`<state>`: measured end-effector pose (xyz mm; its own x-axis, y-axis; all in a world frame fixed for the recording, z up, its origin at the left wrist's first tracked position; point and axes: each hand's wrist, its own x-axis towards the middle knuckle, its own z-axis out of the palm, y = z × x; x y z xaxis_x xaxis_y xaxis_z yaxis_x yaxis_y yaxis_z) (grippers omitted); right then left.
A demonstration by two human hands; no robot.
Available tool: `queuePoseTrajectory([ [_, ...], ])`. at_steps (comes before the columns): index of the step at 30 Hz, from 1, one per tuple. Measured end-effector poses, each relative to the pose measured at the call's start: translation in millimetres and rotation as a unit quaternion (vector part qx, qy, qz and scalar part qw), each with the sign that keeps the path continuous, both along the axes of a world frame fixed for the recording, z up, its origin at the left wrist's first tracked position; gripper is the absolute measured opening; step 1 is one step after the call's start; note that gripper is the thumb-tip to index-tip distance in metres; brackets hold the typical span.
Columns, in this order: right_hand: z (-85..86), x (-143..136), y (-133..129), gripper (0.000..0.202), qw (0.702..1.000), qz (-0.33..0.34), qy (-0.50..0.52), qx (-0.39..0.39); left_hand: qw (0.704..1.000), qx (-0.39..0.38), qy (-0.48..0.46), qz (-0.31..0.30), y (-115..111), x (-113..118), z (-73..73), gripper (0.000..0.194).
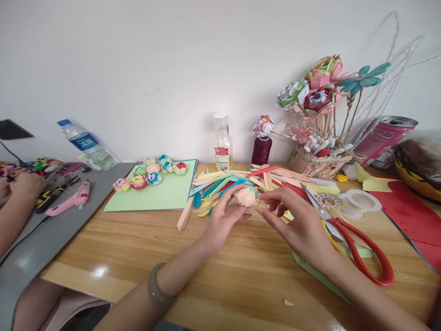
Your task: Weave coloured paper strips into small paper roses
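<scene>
A small rolled paper flower, pale peach with a green edge, is in front of me above the wooden table. My left hand grips it from the left between thumb and fingers. At its lower right edge, the thumb and forefinger of my right hand pinch the pale paper; their exact hold is partly blurred. Behind both hands lies a loose heap of coloured paper strips. Red-handled scissors rest beside my right wrist, blades pointing away.
Several finished paper flowers sit on a green sheet. Along the wall stand a clear bottle, a purple thread spool and a flower basket. Left, another person's hand is near a pink glue gun.
</scene>
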<state>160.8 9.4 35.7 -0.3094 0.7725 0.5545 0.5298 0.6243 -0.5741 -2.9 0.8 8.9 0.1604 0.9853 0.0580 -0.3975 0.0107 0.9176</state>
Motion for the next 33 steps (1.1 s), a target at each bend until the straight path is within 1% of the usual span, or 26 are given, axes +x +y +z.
queuePoseTrajectory([
  [1, 0.3, -0.6, -0.6, 0.014, 1.0, 0.015, 0.007, -0.02, 1.0, 0.018, 0.023, -0.009, -1.3, 0.8, -0.6, 0.038],
  [3, -0.5, -1.5, -0.8, 0.014, 0.998, 0.024, 0.016, -0.055, 0.997, 0.043, 0.061, -0.012, -3.2, 2.0, -1.0, 0.037],
  [6, -2.0, -1.9, 0.8, 0.014, 0.995, 0.027, 0.035, -0.093, 0.992, 0.075, 0.102, 0.024, -4.2, 2.4, -0.3, 0.036],
  [8, -1.4, -1.6, 2.0, 0.015, 0.991, 0.036, 0.045, -0.119, 0.988, 0.088, 0.117, 0.045, -4.2, 2.5, -0.2, 0.036],
  [11, 1.0, -0.6, 3.0, 0.018, 0.986, 0.047, 0.048, -0.155, 0.989, 0.082, 0.115, 0.044, -4.2, 2.9, -1.5, 0.039],
  [13, 2.0, -0.2, 2.5, 0.018, 0.985, 0.044, 0.042, -0.159, 0.99, 0.076, 0.112, 0.032, -4.4, 3.2, -2.8, 0.043],
  [15, 1.8, -0.3, 1.5, 0.016, 0.99, 0.038, 0.028, -0.135, 0.99, 0.069, 0.118, 0.028, -4.5, 3.2, -3.7, 0.045],
  [17, 1.2, -0.5, 0.6, 0.014, 0.994, 0.031, 0.016, -0.1, 0.989, 0.06, 0.131, 0.037, -4.3, 3.1, -3.6, 0.042],
  [19, 1.0, -0.6, 0.4, 0.014, 0.995, 0.028, 0.018, -0.089, 0.988, 0.052, 0.136, 0.045, -4.1, 3.0, -2.8, 0.04],
  [24, 3.2, 0.9, 2.8, 0.017, 0.982, 0.06, 0.054, -0.172, 0.99, 0.042, 0.129, 0.04, -4.0, 2.8, -1.3, 0.04],
  [28, 4.3, 3.2, 4.9, 0.019, 0.974, 0.074, 0.076, -0.198, 0.985, 0.06, 0.141, 0.074, -3.2, 2.4, -3.2, 0.039],
  [33, 3.6, 5.9, 8.4, 0.024, 0.96, 0.097, 0.112, -0.238, 0.983, 0.073, 0.136, 0.096, -2.5, 2.5, -3.8, 0.038],
])
